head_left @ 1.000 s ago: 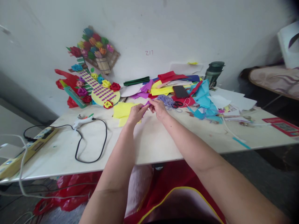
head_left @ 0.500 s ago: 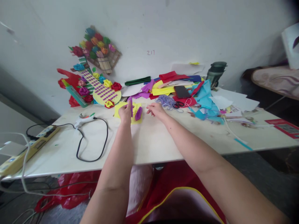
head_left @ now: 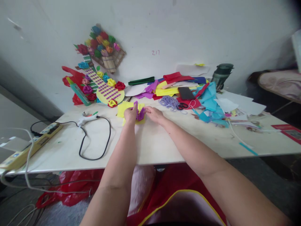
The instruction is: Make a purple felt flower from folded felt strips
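My left hand (head_left: 130, 115) is closed round a folded piece of purple paper (head_left: 136, 106), thumb pointing up along it. Another purple part (head_left: 141, 114) slants just to the right, and whether the two are joined cannot be made out. My right hand (head_left: 154, 114) reaches in from the right, its fingertips pinched at that part's upper edge. Beneath both lies a sheet of yellow paper (head_left: 121, 109) on the white table, with small yellow bits showing between the purple parts.
Left of my hands are a glue gun (head_left: 87, 120) with a looped black cord and a power strip (head_left: 44, 138). Behind stands a flower-decked paper guitar (head_left: 108, 91). To the right lie lilac yarn (head_left: 169, 102), scissors (head_left: 182, 106), a phone (head_left: 185, 93), coloured paper and a bottle (head_left: 222, 75).
My right hand has moved left and now touches the right-hand purple part. The left hand keeps its hold on the purple paper. The view has shifted slightly.
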{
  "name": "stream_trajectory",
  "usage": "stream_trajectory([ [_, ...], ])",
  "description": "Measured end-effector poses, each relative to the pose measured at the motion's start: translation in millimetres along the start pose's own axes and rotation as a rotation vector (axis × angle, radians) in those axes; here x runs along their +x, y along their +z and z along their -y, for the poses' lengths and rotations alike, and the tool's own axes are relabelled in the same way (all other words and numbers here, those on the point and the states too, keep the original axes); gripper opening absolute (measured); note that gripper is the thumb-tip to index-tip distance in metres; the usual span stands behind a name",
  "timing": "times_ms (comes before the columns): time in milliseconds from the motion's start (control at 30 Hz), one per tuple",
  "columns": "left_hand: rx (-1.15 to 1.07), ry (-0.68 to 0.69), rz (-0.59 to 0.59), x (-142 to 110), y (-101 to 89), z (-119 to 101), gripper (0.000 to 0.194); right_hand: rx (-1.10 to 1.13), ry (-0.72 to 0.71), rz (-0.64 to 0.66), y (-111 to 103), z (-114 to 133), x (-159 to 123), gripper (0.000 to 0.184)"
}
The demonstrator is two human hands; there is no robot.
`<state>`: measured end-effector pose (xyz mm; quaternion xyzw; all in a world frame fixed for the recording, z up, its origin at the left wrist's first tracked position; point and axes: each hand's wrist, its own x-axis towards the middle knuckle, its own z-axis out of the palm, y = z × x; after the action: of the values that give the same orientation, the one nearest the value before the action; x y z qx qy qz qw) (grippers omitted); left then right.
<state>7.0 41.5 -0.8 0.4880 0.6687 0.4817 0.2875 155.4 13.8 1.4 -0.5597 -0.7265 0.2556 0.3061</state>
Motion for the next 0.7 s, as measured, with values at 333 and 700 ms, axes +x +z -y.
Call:
stream_trajectory([
  [333, 0.163, 0.031, 0.110, -13.4, -3.0, -15.4, 0.051, -0.122, 0.040, 0.059, 1.0, 0.0, -1.0, 0.046],
  [700, 0.258, 0.081, 0.094, -9.9, -0.2, -11.4, 0.046, 0.050, 0.033, 0.018, 3.1, -4.0, -1.3, 0.037],
])
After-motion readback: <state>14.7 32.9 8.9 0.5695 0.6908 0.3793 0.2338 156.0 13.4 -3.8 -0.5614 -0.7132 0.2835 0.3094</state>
